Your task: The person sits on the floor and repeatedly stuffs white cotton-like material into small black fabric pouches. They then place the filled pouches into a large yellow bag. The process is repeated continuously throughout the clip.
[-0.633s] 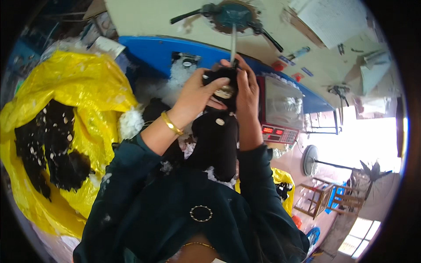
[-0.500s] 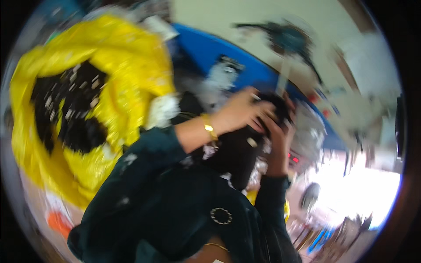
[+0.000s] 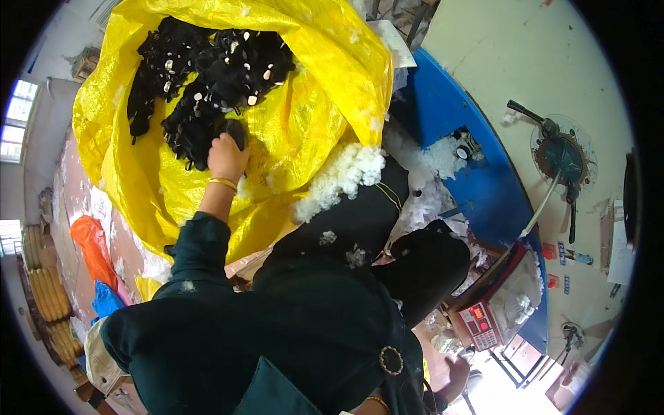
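Note:
My left hand (image 3: 227,160) reaches into a large yellow sack (image 3: 304,138) and grips a small, dark, stuffed-looking black plush piece (image 3: 236,131). Its fingers are partly hidden around the piece. Just beyond it lies a heap of black plush pieces (image 3: 200,104) with small pale spots. My right hand (image 3: 454,379) hangs low at the right, near a red-framed digital scale (image 3: 482,325). Its fingers look loosely apart, and nothing shows in them. White stuffing (image 3: 342,176) clings to the sack's near edge and to my dark trousers.
A pale table (image 3: 512,62) with a blue edge panel (image 3: 443,90) curves along the right. On it stands a dark green machine with levers (image 3: 561,158). Loose stuffing (image 3: 443,155) gathers beside the panel. An orange bag (image 3: 95,249) and a blue bag (image 3: 106,301) lie at the left.
My hands were together on a black piece by the table; now they are apart. The left has moved into the sack with a piece, and the right has dropped low. The view has turned left.

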`<state>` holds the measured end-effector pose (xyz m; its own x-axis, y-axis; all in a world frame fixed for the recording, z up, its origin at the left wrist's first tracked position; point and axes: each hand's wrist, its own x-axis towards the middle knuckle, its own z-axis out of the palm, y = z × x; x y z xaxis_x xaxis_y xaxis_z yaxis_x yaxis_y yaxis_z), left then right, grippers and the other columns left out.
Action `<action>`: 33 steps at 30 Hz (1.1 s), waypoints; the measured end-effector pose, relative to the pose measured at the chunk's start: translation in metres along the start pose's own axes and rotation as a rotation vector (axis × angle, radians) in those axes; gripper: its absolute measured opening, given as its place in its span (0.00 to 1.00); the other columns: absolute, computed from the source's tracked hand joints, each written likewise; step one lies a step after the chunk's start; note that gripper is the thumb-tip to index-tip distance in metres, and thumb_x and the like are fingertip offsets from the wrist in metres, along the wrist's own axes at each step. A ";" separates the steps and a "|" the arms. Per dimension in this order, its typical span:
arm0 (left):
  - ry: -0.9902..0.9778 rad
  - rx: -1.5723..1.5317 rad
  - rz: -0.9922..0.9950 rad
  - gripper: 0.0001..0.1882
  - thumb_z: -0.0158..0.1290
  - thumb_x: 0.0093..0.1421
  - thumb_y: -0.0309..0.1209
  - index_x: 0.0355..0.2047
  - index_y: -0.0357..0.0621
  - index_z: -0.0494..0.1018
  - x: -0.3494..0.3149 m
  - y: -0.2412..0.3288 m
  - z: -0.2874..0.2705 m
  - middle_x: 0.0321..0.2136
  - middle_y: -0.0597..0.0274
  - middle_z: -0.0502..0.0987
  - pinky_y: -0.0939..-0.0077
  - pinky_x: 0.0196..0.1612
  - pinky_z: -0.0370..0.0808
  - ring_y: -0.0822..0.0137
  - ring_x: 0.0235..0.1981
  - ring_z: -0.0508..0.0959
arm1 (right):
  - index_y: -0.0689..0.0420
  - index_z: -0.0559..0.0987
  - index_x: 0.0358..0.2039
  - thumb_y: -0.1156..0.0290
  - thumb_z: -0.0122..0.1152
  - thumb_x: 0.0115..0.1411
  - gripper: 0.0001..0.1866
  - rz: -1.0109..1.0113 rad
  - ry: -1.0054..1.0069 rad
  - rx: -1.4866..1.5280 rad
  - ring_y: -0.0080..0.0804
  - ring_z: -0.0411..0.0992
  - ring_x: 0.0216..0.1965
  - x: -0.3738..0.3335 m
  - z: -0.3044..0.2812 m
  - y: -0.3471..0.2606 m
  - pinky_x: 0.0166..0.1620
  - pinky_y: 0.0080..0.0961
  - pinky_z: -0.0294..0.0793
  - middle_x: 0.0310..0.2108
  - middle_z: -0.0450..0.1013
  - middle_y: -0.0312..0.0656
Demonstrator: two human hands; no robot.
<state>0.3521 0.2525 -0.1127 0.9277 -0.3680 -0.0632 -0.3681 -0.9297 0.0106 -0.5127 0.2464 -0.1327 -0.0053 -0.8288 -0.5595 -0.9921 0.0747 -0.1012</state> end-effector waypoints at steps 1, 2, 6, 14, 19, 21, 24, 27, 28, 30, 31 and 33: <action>0.037 -0.020 0.045 0.24 0.62 0.48 0.39 0.39 0.38 0.66 0.001 -0.014 0.018 0.39 0.43 0.73 0.56 0.39 0.78 0.44 0.37 0.78 | 0.66 0.75 0.48 0.73 0.73 0.44 0.29 0.038 -0.035 0.387 0.41 0.76 0.39 0.017 -0.032 -0.071 0.46 0.34 0.73 0.40 0.77 0.52; 0.011 -0.010 0.024 0.17 0.58 0.51 0.33 0.38 0.41 0.67 0.002 -0.002 0.024 0.39 0.46 0.74 0.57 0.42 0.76 0.46 0.42 0.77 | 0.65 0.75 0.49 0.75 0.70 0.46 0.27 -0.080 0.220 0.409 0.37 0.75 0.38 0.022 -0.040 -0.124 0.45 0.32 0.73 0.39 0.77 0.49; -0.054 -0.403 0.625 0.14 0.54 0.49 0.29 0.38 0.41 0.73 -0.045 0.074 -0.028 0.35 0.50 0.76 0.56 0.41 0.73 0.47 0.39 0.76 | 0.60 0.77 0.49 0.76 0.68 0.47 0.25 -0.313 0.160 0.545 0.36 0.73 0.46 0.066 -0.101 -0.290 0.47 0.30 0.73 0.46 0.75 0.46; -0.196 -0.869 1.823 0.08 0.53 0.47 0.25 0.30 0.41 0.72 -0.170 0.207 -0.061 0.36 0.53 0.71 0.62 0.41 0.72 0.52 0.40 0.74 | 0.61 0.71 0.52 0.66 0.74 0.42 0.36 -0.903 0.364 0.463 0.48 0.71 0.48 0.070 -0.109 -0.484 0.51 0.35 0.70 0.48 0.72 0.52; -0.397 -1.220 1.027 0.16 0.62 0.53 0.37 0.33 0.39 0.71 -0.182 0.212 -0.081 0.32 0.56 0.73 0.70 0.34 0.73 0.61 0.31 0.76 | 0.64 0.72 0.49 0.75 0.65 0.52 0.23 -0.536 0.620 0.733 0.33 0.73 0.43 0.078 -0.120 -0.455 0.48 0.30 0.71 0.42 0.75 0.48; -0.793 -1.190 0.935 0.24 0.60 0.55 0.49 0.37 0.38 0.72 -0.191 0.226 -0.049 0.32 0.54 0.75 0.72 0.32 0.72 0.65 0.28 0.76 | 0.65 0.72 0.48 0.75 0.67 0.50 0.24 -0.550 0.653 0.755 0.38 0.72 0.45 0.077 -0.116 -0.451 0.51 0.32 0.69 0.44 0.73 0.49; -1.094 -1.393 0.745 0.28 0.56 0.58 0.51 0.42 0.36 0.71 -0.210 0.247 -0.031 0.34 0.54 0.74 0.72 0.36 0.70 0.68 0.36 0.72 | 0.65 0.72 0.47 0.72 0.71 0.45 0.28 -0.828 0.640 0.350 0.44 0.70 0.44 0.067 -0.116 -0.456 0.51 0.33 0.67 0.44 0.70 0.49; -1.296 -1.605 0.582 0.19 0.49 0.66 0.40 0.48 0.37 0.69 -0.212 0.257 -0.034 0.44 0.61 0.71 0.78 0.50 0.66 0.73 0.45 0.69 | 0.64 0.76 0.43 0.75 0.68 0.47 0.21 -0.771 0.283 0.835 0.31 0.70 0.41 0.068 -0.123 -0.443 0.43 0.22 0.68 0.44 0.70 0.43; -1.255 -1.614 0.659 0.18 0.47 0.67 0.40 0.47 0.37 0.69 -0.215 0.259 -0.031 0.44 0.61 0.71 0.77 0.51 0.66 0.72 0.45 0.70 | 0.64 0.76 0.41 0.77 0.65 0.50 0.16 -0.751 0.223 1.026 0.23 0.69 0.37 0.069 -0.123 -0.441 0.39 0.19 0.66 0.39 0.71 0.37; -1.169 -1.625 0.819 0.17 0.44 0.68 0.39 0.47 0.37 0.70 -0.224 0.261 -0.024 0.44 0.62 0.72 0.76 0.52 0.65 0.71 0.46 0.70 | 0.62 0.76 0.37 0.78 0.63 0.53 0.10 -0.669 0.106 1.038 0.18 0.67 0.33 0.072 -0.120 -0.432 0.37 0.16 0.65 0.31 0.70 0.32; -1.082 -1.557 0.945 0.18 0.41 0.70 0.39 0.45 0.37 0.71 -0.223 0.262 -0.020 0.44 0.59 0.74 0.75 0.53 0.65 0.70 0.46 0.70 | 0.62 0.76 0.36 0.77 0.61 0.55 0.08 -0.652 0.097 1.021 0.18 0.66 0.30 0.073 -0.117 -0.429 0.34 0.16 0.65 0.30 0.70 0.32; -1.068 -1.507 1.017 0.20 0.40 0.70 0.41 0.44 0.37 0.73 -0.223 0.265 -0.028 0.42 0.57 0.76 0.73 0.53 0.67 0.68 0.46 0.73 | 0.63 0.76 0.35 0.75 0.59 0.57 0.06 -0.545 0.132 1.042 0.15 0.63 0.25 0.069 -0.121 -0.422 0.26 0.13 0.62 0.28 0.68 0.32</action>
<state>0.0491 0.0882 -0.0683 -0.1072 -0.9910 0.0798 0.2314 0.0532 0.9714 -0.1093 0.0901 -0.0288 0.3133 -0.9375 -0.1514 -0.2869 0.0586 -0.9562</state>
